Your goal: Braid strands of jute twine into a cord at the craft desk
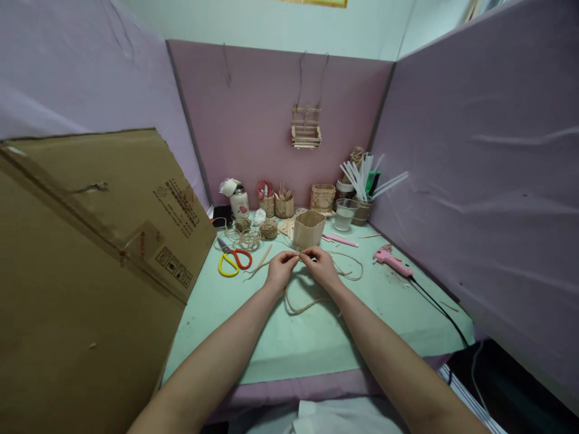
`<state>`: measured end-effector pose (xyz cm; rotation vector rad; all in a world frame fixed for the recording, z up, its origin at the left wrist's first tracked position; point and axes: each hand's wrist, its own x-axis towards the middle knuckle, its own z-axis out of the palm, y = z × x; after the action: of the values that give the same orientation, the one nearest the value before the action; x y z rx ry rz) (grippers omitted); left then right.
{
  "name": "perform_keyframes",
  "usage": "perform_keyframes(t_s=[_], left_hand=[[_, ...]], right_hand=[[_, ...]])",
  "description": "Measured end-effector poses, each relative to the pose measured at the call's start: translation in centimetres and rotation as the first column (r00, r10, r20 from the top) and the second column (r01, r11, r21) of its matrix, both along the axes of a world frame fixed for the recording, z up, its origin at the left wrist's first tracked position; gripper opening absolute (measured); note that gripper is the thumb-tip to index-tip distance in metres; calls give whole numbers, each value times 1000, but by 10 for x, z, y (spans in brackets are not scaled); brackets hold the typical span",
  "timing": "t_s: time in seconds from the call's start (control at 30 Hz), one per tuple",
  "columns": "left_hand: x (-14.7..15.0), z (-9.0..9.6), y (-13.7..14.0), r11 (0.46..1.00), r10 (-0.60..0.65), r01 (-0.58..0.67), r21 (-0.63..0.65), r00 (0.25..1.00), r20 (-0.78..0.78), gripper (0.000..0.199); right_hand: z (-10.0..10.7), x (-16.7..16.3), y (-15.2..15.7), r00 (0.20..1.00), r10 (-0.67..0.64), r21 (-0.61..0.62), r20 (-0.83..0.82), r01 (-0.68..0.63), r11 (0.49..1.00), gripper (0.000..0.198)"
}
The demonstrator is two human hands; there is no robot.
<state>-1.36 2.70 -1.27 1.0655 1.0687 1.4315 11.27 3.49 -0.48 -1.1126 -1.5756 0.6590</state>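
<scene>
My left hand (281,268) and my right hand (319,265) meet over the middle of the table, fingertips pinched close together. Both grip a length of brown twine (301,310); one end sticks out left of my left hand, and a loop hangs below onto the cloth between my forearms. More of the cord curls to the right of my right hand. Just behind my fingers stands a small container made of wooden sticks (309,229), upright and open at the top. The exact spot where the fingertips pinch is too small to make out.
Scissors (235,259) with yellow and red handles lie left, near balls of twine (268,228). A pink glue gun (392,261) with a black cable lies right. A cup of water (345,214) stands behind. A large cardboard sheet (90,271) leans along the left side.
</scene>
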Motion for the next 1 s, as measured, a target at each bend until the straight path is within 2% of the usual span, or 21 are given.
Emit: perform_keyframes(t_s=[0.17,0.27,0.37,0.43,0.47,0.5,0.53,0.63,0.73,0.8,0.87,0.93,1.0], left_hand=[[1,-1,-1,998,-11,12,-57,999,33,23],[1,5,-2,983,-27,56,-176,986,167,20],[-3,14,-2,907,-97,251,-338,906,412,11],[-6,17,-1,829,-153,400,-391,835,529,5],[-7,18,-2,809,-175,436,-394,818,547,4],[-7,19,-2,813,-187,435,-386,824,535,4],[-6,18,-3,840,-185,397,-369,850,494,6],[-3,17,-7,951,-114,179,-251,961,253,17],[2,15,-10,991,-57,61,-119,998,37,22],[4,13,-10,993,-79,76,-88,996,-39,21],[6,11,-10,985,-157,147,-95,982,-104,19],[6,8,-10,972,-232,218,-87,951,-206,17],[4,6,-9,973,-226,231,-28,908,-352,19]], right_hand=[[-2,-1,1,1000,-14,-11,-9,14,1000,14],[-2,-2,0,1000,-9,5,-16,9,1000,12],[0,-4,-3,999,38,46,-22,-37,998,11],[2,-4,-5,996,84,71,-26,-82,994,12],[2,-4,-5,994,103,73,-30,-100,992,12],[2,-4,-5,993,114,64,-36,-111,992,13],[2,-4,-4,992,115,46,-44,-113,993,13],[0,-2,-1,992,95,-44,-81,-99,994,16],[-2,-1,2,982,116,-146,-150,-138,980,21],[-2,0,3,972,119,-186,-203,-157,970,24],[-3,1,4,961,106,-202,-255,-160,966,25],[-3,1,4,950,97,-216,-296,-166,962,26],[-4,2,4,945,91,-235,-314,-171,957,26]])
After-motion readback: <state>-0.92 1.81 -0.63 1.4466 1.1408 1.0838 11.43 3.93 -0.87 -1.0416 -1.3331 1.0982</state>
